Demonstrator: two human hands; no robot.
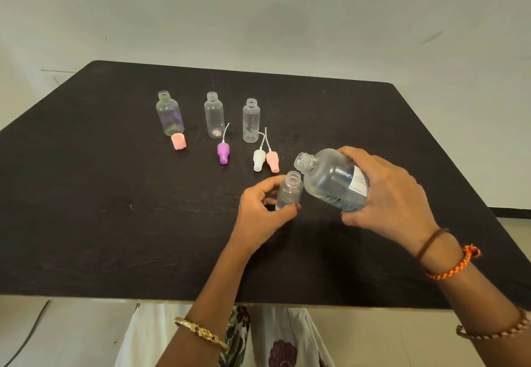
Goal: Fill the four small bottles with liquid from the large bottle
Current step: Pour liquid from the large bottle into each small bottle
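Large bottle (pixel 334 181) tilted over a small bottle (pixel 289 191), both held above the tabletop's (pixel 115 223) near right part.

My right hand (pixel 393 194) grips the clear, uncapped, white-labelled large bottle, mouth just beside the small one's open neck. My left hand (pixel 260 217) pinches that clear small bottle upright. Three more uncapped small bottles (pixel 214 115) stand in a row toward the far edge, with pink, purple and white caps (pixel 222 152) lying just in front of them.

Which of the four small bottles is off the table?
The small bottle gripped in the left hand, beside the large bottle. The other three stand in a row farther back on the table.
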